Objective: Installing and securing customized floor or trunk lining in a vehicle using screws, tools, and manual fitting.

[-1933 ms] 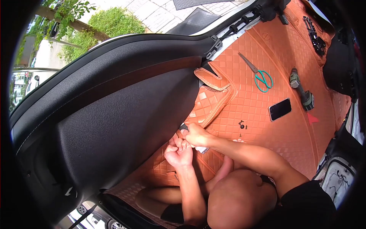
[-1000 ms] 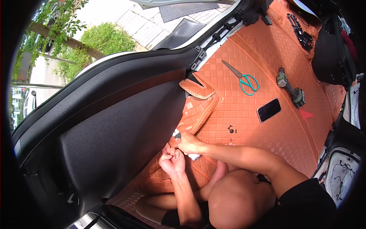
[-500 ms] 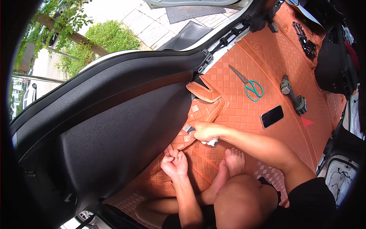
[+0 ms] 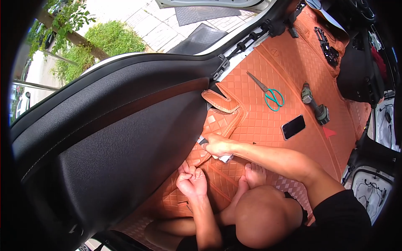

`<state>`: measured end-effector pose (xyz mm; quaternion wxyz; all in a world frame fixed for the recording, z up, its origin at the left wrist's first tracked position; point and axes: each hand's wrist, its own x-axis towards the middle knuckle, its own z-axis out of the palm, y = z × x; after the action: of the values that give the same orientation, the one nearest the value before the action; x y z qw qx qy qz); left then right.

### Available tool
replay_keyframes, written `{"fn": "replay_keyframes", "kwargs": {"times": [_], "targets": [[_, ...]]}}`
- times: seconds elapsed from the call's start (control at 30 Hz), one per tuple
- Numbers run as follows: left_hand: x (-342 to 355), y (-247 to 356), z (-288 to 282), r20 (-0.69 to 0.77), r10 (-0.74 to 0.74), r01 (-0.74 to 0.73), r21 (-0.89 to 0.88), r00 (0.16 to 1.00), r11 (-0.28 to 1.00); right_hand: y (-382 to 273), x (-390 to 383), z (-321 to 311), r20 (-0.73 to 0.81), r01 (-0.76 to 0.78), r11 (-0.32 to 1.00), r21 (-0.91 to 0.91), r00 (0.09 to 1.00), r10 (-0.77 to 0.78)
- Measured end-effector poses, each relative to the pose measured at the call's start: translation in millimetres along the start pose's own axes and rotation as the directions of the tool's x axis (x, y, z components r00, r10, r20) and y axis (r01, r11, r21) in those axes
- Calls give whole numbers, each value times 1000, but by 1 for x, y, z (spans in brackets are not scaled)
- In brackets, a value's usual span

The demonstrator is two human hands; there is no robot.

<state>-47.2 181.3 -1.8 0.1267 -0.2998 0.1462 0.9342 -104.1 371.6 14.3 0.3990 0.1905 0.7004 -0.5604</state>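
Orange mat (image 4: 261,127) beneath dark tool (image 4: 202,141) within right-hand fingers (image 4: 212,144)

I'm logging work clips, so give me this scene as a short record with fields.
Left hand: fingers curled, tips at the edge of the black panel; whether it holds anything is unclear
Right hand: closed around a tool, partly hidden
Mat: orange, quilted
On the mat: scissors with teal handles, phone, drill
Outside: grass, pale paving
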Motion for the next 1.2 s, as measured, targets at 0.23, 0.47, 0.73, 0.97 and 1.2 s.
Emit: {"fn": "replay_keyframes", "kwargs": {"times": [0.23,0.47,0.73,0.97,1.2], "targets": [[2,1,17,-35,18,-16,35,999,999,23,6,18,-137,90,994,68,987,-80],[5,5,25,-299,110,-87,87,948,992,27,-11,-7,33,146,989,26,989,-147],[-38,-36,68,66,277,-238,721,959,650,18,-32,-97,-136,55,938,-343,985,-108],[76,-65,144,541,-667,-722,-149,513,-676,59,-50,-95,41,22,940,-340,999,-8],[175,-104,187,150,-864,-761,-419,480,-496,68,-37,-95,-46,242,940,-241,965,-260]]}}
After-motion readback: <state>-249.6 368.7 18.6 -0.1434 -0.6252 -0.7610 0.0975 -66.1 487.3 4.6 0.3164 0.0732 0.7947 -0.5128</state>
